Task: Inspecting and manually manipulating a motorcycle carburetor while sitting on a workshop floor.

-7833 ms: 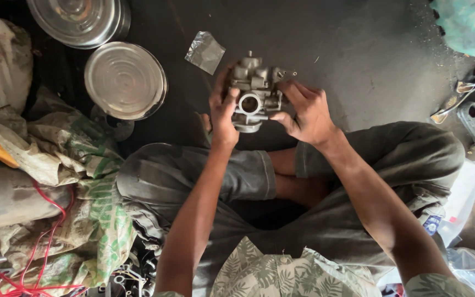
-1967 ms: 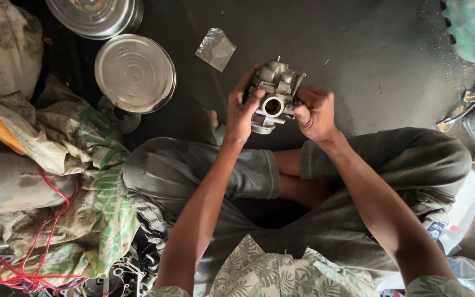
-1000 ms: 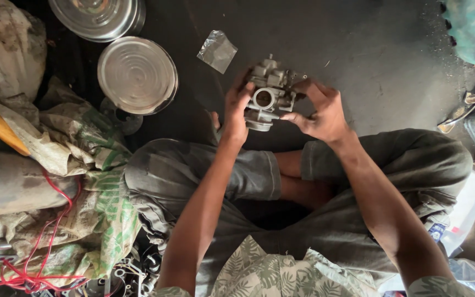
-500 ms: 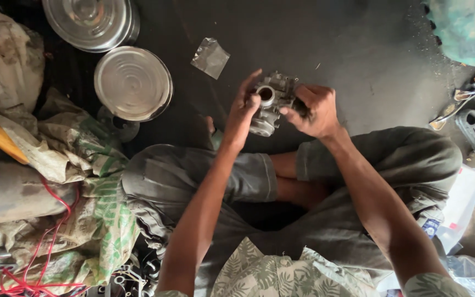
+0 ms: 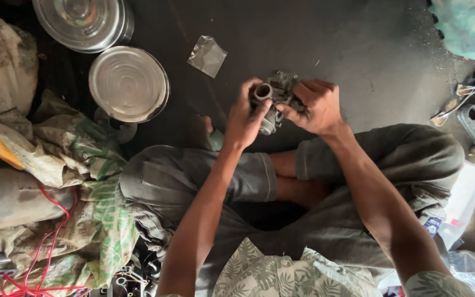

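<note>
A person sits cross-legged on a dark floor (image 5: 358,60). Above the knees, the left hand (image 5: 244,116) and right hand (image 5: 317,107) hold a grey metal carburettor (image 5: 273,99) between them, fingers pinching its sides, seemingly turning it for inspection; a steady grip matters. Beyond lie a clear plastic bag (image 5: 207,55) and two round metal lids (image 5: 129,83).

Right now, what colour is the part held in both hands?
Dull grey metal: the carburetor, gripped by left hand and right hand, head view.
</note>
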